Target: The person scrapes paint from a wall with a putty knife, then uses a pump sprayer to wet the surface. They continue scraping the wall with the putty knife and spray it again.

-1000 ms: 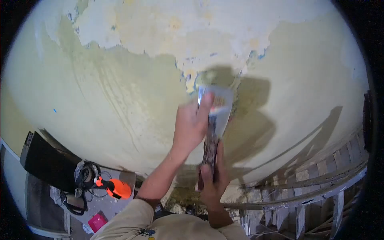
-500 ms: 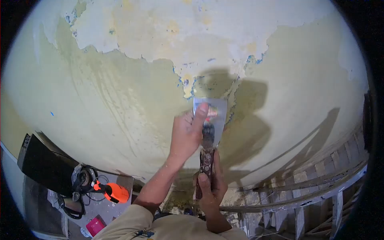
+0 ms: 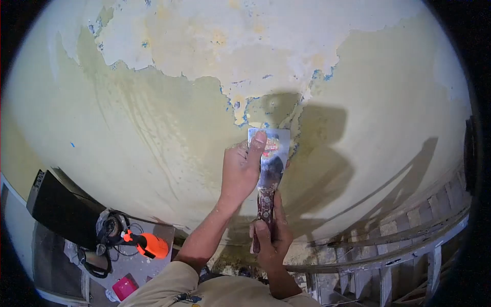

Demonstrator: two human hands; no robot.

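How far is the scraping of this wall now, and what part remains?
Done: the upper wall is a bare whitish patch with ragged edges. In hand: the right hand grips the scraper by its handle, the left hand presses fingers on the blade, whose edge sits at the patch's lower border. Left: the yellow-green paint covers the wall on both sides and below.
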